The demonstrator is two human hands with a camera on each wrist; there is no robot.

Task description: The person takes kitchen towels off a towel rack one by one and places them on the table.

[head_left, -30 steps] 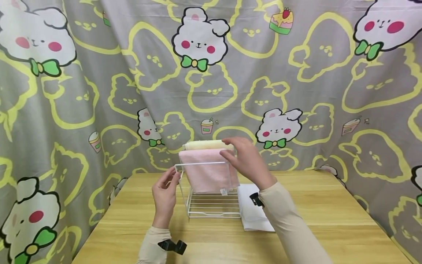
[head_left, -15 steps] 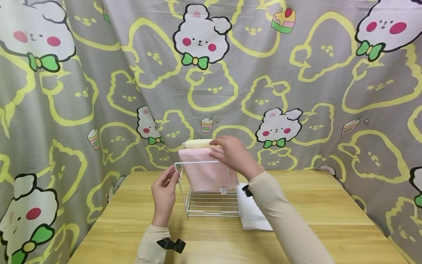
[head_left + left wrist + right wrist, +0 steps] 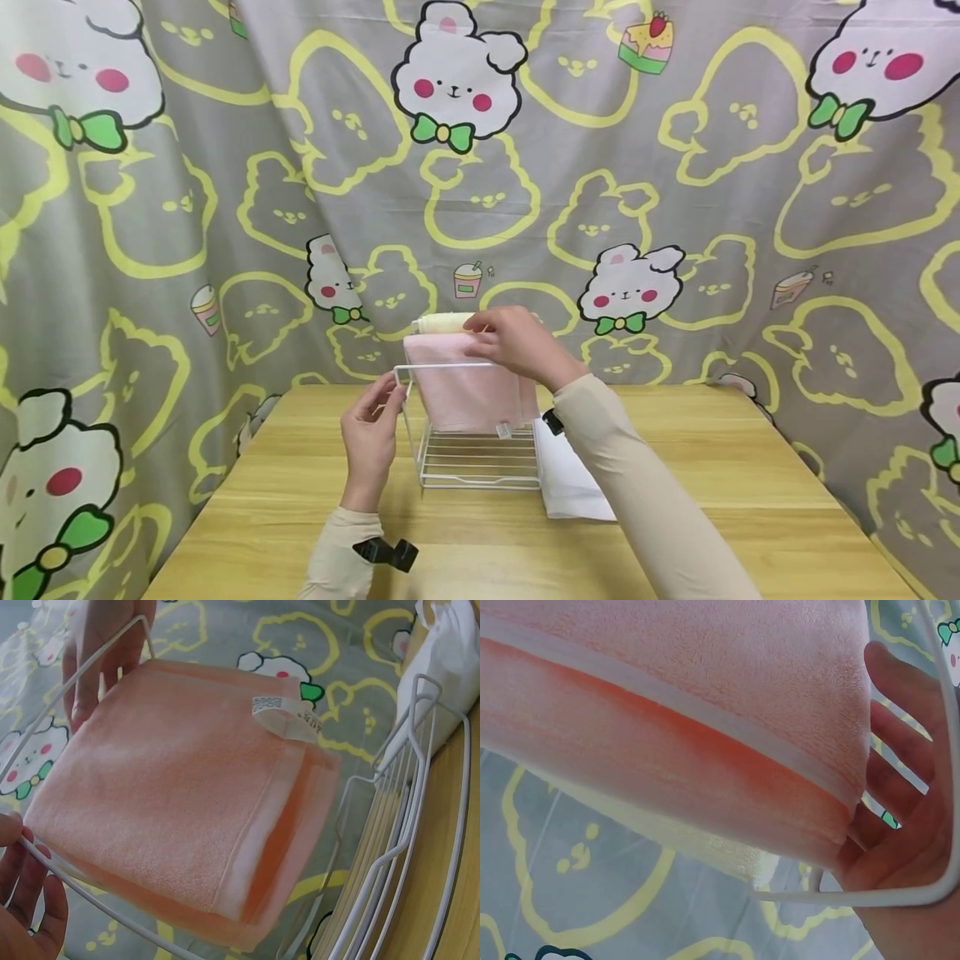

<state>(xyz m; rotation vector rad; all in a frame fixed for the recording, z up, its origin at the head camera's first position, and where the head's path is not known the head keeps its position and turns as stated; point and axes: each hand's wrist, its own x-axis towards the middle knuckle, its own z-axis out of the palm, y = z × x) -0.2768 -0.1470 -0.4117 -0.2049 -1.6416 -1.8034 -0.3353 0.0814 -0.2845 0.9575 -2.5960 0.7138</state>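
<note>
A white wire rack (image 3: 442, 366) stands on the table, its top corner pinched by the fingers and thumb of my left hand (image 3: 370, 442). Folded over its upper part hangs a pink towel (image 3: 465, 392), with a white label (image 3: 285, 718) near its lower edge. Behind this towel hangs a pale yellow towel (image 3: 438, 322). My right hand (image 3: 528, 346) reaches over the rack's top rail and touches the pink towel's top fold. In the right wrist view its fingers (image 3: 900, 739) are fairly straight along the fold. The head view hides part of both towels behind that hand.
A folded white cloth (image 3: 573, 483) lies on the wooden table (image 3: 705, 500), right beside the rack and partly under my right sleeve. A grey curtain (image 3: 555, 208) with cartoon rabbits hangs behind the table. Wire slats (image 3: 480, 457) form the rack's base.
My right hand has slid leftward along the top of the towels, from their right end toward the middle. My left hand keeps its hold on the rack's corner. The towels hang much as before.
</note>
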